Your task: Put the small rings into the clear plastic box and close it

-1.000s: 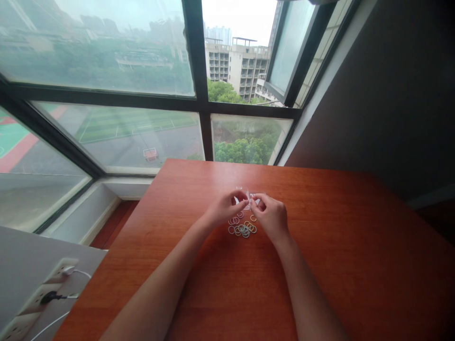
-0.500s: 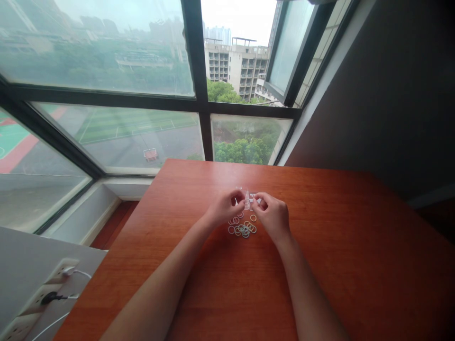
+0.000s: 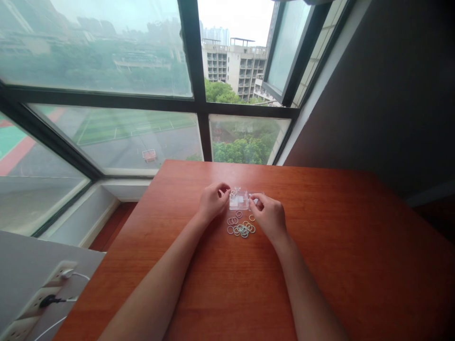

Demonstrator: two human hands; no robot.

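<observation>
A small clear plastic box [image 3: 243, 204] lies on the table between my hands, a few pale pieces showing inside. My left hand [image 3: 213, 201] is at its left side, thumb and fingertips pinched together. Pale rings [image 3: 233, 193] show right by those fingertips; whether they are held or lie in the box I cannot tell. My right hand [image 3: 270, 213] has its thumb and forefinger closed at the box's right part, the other fingers curled. Just in front of the box lies a loose group of small rings like hair ties, pink ones [image 3: 232, 221] and pale green and yellowish ones [image 3: 243, 230].
The reddish-brown wooden table [image 3: 227, 284] reaches to the window [image 3: 142, 128], whose right pane [image 3: 286, 52] is swung outward. A grey wall [image 3: 373, 94] slopes on the right. Power sockets [image 3: 46, 291] with plugs and cables are at lower left.
My left hand has moved left, away from my right hand, uncovering more of the box. My right hand stays nearly in place. The loose rings look unchanged.
</observation>
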